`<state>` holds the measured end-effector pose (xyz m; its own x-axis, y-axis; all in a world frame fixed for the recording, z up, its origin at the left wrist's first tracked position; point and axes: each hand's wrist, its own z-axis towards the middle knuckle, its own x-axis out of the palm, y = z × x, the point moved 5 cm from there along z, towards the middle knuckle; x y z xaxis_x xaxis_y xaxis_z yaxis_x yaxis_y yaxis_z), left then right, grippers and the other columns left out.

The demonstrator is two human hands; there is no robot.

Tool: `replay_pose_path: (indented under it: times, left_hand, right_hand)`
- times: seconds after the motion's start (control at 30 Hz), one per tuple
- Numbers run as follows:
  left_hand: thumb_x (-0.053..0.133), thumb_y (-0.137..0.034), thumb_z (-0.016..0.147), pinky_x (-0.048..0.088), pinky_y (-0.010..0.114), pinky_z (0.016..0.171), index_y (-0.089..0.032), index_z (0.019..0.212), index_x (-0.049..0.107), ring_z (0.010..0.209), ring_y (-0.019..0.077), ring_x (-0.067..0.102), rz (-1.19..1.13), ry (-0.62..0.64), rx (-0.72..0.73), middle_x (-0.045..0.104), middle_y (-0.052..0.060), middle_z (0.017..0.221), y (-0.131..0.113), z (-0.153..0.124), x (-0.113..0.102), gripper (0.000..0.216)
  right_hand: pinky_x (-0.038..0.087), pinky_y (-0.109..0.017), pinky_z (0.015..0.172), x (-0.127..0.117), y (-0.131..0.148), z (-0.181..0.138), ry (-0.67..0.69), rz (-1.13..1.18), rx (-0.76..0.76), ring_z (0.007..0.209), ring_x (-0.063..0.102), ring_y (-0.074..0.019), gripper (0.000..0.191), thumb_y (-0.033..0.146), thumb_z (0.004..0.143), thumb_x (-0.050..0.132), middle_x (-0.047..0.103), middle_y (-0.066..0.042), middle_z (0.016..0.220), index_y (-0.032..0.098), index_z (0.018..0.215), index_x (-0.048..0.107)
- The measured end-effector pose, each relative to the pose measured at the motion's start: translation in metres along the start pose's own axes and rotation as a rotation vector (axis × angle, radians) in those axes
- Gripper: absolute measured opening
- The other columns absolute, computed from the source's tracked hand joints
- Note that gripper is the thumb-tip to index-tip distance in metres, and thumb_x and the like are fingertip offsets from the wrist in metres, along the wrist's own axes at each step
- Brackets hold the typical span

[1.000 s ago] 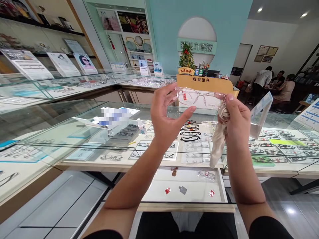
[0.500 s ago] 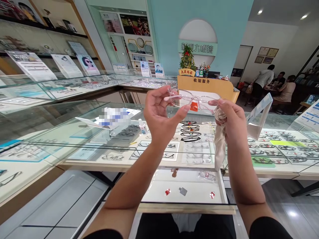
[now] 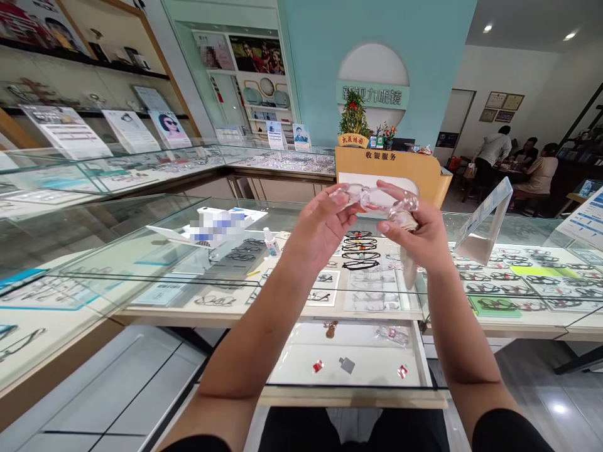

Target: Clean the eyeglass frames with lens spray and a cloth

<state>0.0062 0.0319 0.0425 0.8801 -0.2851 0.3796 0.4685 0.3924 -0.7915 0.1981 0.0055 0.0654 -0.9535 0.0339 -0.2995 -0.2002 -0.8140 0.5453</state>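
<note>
A pair of clear eyeglasses (image 3: pixel 377 199) is held up above the glass counter, between my two hands. My left hand (image 3: pixel 325 226) is closed with its fingertips on the left side of the frame. My right hand (image 3: pixel 419 229) grips the right side, thumb and fingers around it. A pale cleaning cloth (image 3: pixel 409 263) hangs from my right hand, partly hidden by it. Below, several dark-framed glasses (image 3: pixel 360 250) lie in a column inside the counter.
An open drawer (image 3: pixel 301 373) in front of me holds small red and grey tags and a bagged item (image 3: pixel 392 335). On the counter stand a small spray bottle (image 3: pixel 271 242), a white box (image 3: pixel 217 226) and a tilted sign stand (image 3: pixel 485 223). People (image 3: pixel 492 154) are at the back right.
Both hands have come closer together and the glasses have turned and dropped slightly. The cloth has drawn up nearer my right palm. My left palm has turned.
</note>
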Motion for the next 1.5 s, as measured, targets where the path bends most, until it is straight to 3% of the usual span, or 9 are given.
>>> replay_pose_path:
  times: [0.1, 0.33, 0.43, 0.57, 0.77, 1.0, 1.3, 1.4, 1.5]
  left_hand:
    - [0.093, -0.058, 0.074, 0.062, 0.036, 0.085, -0.020, 0.105, 0.074, 0.099, 0.0245, 0.080, -0.051, 0.095, -0.154, 0.081, 0.008, 0.102, 0.011, -0.003, 0.011, 0.052]
    - [0.089, -0.063, 0.075, 0.058, 0.032, 0.074, -0.021, 0.101, 0.075, 0.093, 0.0230, 0.078, -0.090, 0.166, -0.337, 0.081, 0.007, 0.100, 0.028, -0.006, 0.020, 0.051]
    - [0.080, -0.072, 0.083, 0.058, 0.032, 0.073, -0.020, 0.103, 0.075, 0.089, 0.0223, 0.077, -0.050, 0.206, -0.394, 0.079, 0.007, 0.095, 0.031, -0.007, 0.022, 0.056]
    - [0.081, -0.076, 0.081, 0.059, 0.031, 0.074, -0.019, 0.099, 0.074, 0.087, 0.0220, 0.077, -0.021, 0.226, -0.451, 0.077, 0.007, 0.089, 0.036, -0.008, 0.021, 0.060]
    - [0.077, -0.084, 0.079, 0.062, 0.038, 0.086, -0.019, 0.101, 0.073, 0.097, 0.0274, 0.079, 0.033, 0.282, -0.479, 0.080, 0.011, 0.094, 0.041, -0.007, 0.019, 0.068]
    - [0.076, -0.089, 0.076, 0.063, 0.040, 0.082, -0.019, 0.095, 0.074, 0.091, 0.0286, 0.079, 0.067, 0.277, -0.536, 0.081, 0.013, 0.091, 0.046, -0.006, 0.017, 0.072]
    - [0.075, -0.088, 0.074, 0.061, 0.039, 0.080, -0.018, 0.089, 0.075, 0.086, 0.0280, 0.078, 0.146, 0.375, -0.611, 0.081, 0.015, 0.090, 0.056, -0.006, 0.019, 0.072]
    - [0.074, -0.087, 0.077, 0.059, 0.038, 0.077, -0.018, 0.090, 0.076, 0.083, 0.0277, 0.078, 0.238, 0.348, -0.563, 0.081, 0.015, 0.090, 0.055, -0.006, 0.017, 0.071]
    - [0.083, -0.070, 0.082, 0.057, 0.035, 0.080, -0.021, 0.090, 0.075, 0.082, 0.0239, 0.076, 0.423, 0.202, -0.370, 0.081, 0.009, 0.090, 0.039, -0.001, 0.005, 0.051]
  right_hand:
    - [0.066, -0.042, 0.099, 0.003, 0.002, -0.002, 0.008, 0.029, -0.030, 0.116, 0.080, -0.0264, 0.048, 0.059, 0.091, 0.084, 0.085, -0.004, 0.128, 0.035, 0.133, 0.084]
    - [0.066, -0.045, 0.106, 0.000, 0.007, -0.001, -0.034, 0.062, -0.094, 0.115, 0.083, -0.0285, 0.044, 0.061, 0.084, 0.091, 0.088, -0.004, 0.122, 0.033, 0.117, 0.090]
    - [0.068, -0.043, 0.099, 0.001, 0.004, -0.001, -0.036, 0.030, -0.061, 0.107, 0.084, -0.0278, 0.046, 0.062, 0.081, 0.093, 0.089, -0.003, 0.113, 0.031, 0.116, 0.090]
    - [0.069, -0.042, 0.087, 0.000, 0.003, -0.001, -0.094, 0.037, -0.088, 0.095, 0.084, -0.0265, 0.034, 0.060, 0.085, 0.090, 0.089, -0.003, 0.099, 0.032, 0.104, 0.092]
    - [0.068, -0.042, 0.092, -0.004, 0.005, -0.001, -0.098, -0.004, -0.001, 0.101, 0.082, -0.0273, 0.040, 0.063, 0.084, 0.089, 0.088, -0.004, 0.103, 0.029, 0.105, 0.091]
    - [0.066, -0.042, 0.091, -0.003, 0.001, 0.001, -0.059, 0.038, 0.049, 0.105, 0.080, -0.0270, 0.043, 0.066, 0.085, 0.087, 0.086, -0.004, 0.106, 0.029, 0.106, 0.089]
    - [0.063, -0.035, 0.076, -0.005, -0.016, 0.004, 0.071, 0.122, 0.138, 0.083, 0.075, -0.0199, 0.054, 0.074, 0.077, 0.090, 0.082, -0.003, 0.091, 0.024, 0.096, 0.087]
    - [0.061, -0.034, 0.074, -0.008, -0.016, 0.005, 0.061, 0.113, 0.138, 0.077, 0.071, -0.0176, 0.050, 0.072, 0.078, 0.089, 0.081, -0.002, 0.086, 0.023, 0.089, 0.086]
    - [0.057, -0.032, 0.072, -0.021, -0.014, 0.005, 0.000, 0.043, 0.149, 0.077, 0.068, -0.0170, 0.041, 0.064, 0.080, 0.091, 0.079, -0.002, 0.083, 0.024, 0.087, 0.086]
